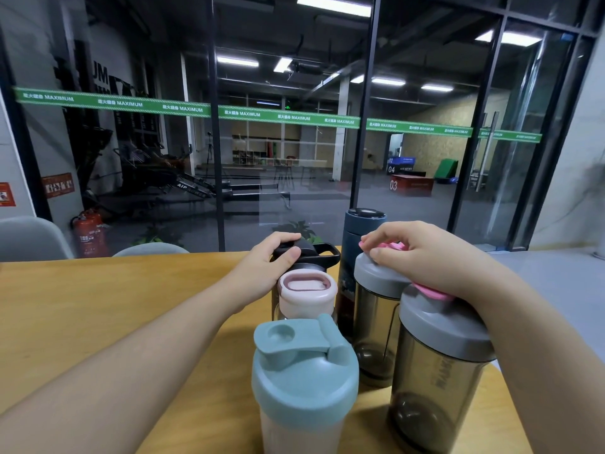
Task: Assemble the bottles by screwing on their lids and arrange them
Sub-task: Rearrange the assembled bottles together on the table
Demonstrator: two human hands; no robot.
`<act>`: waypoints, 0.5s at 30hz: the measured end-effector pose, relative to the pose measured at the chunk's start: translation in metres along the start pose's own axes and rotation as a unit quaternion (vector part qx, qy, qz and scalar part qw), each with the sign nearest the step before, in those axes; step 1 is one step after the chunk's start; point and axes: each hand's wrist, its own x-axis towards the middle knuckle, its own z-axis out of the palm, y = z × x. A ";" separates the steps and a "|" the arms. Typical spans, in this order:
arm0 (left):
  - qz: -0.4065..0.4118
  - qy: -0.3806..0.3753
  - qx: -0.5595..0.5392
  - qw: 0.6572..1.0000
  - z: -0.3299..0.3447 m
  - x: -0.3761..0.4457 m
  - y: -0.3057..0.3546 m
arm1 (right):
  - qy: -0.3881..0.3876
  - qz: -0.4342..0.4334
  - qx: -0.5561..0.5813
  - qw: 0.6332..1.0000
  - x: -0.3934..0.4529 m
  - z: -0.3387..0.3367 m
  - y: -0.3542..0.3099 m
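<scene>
Six bottles stand grouped on a wooden table (98,306), all upright, all w/ lids on.

Front centre: shaker w/ teal lid (304,362), flip cap closed, pale body below. Just behind it: small bottle w/ pink lid (307,291). Behind that: dark bottle w/ black lid (307,255) and carry loop pointing right. Right of it, at the back: tall dark-blue flask (360,244), black cap on top. Right side: two smoky clear shakers w/ grey lids, rear shaker (376,309) and front shaker (442,371), standing just beside each other, possibly touching; contact point not clear from this angle.

Left hand (271,260): fingers curled over the black lid from the left, thumb pressed on its near face. Closed grip on that lid.

Right hand (422,253): laid over the top of the rear shaker's grey lid, fingertips bent down onto the pink flip cap (397,246), thumb on the lid's upper surface. Grip is closed on the lid top. Wrist passes over the front shaker, resting on or just above its pink cap (432,293); cannot tell which.

Background: glass wall (294,142) w/ green strip, gym floor behind; red extinguisher (90,234) at left; two grey chair backs beyond table's far edge.
</scene>
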 end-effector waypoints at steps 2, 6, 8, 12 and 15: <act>-0.006 -0.005 0.003 1.000 -0.001 -0.002 0.003 | -0.002 0.000 0.000 1.000 0.000 0.000 0.000; -0.031 -0.021 -0.009 0.999 -0.004 -0.011 0.008 | 0.000 0.001 -0.001 1.000 0.000 0.000 0.000; -0.043 0.000 -0.026 0.999 -0.005 -0.019 0.010 | 0.003 0.003 -0.002 1.000 0.000 0.000 0.000; -0.053 0.045 -0.083 0.994 -0.005 -0.053 0.012 | 0.006 0.004 -0.005 1.000 0.001 0.000 0.001; -0.035 0.021 -0.113 0.993 0.000 -0.085 0.003 | 0.006 0.003 -0.005 1.000 0.002 0.001 0.001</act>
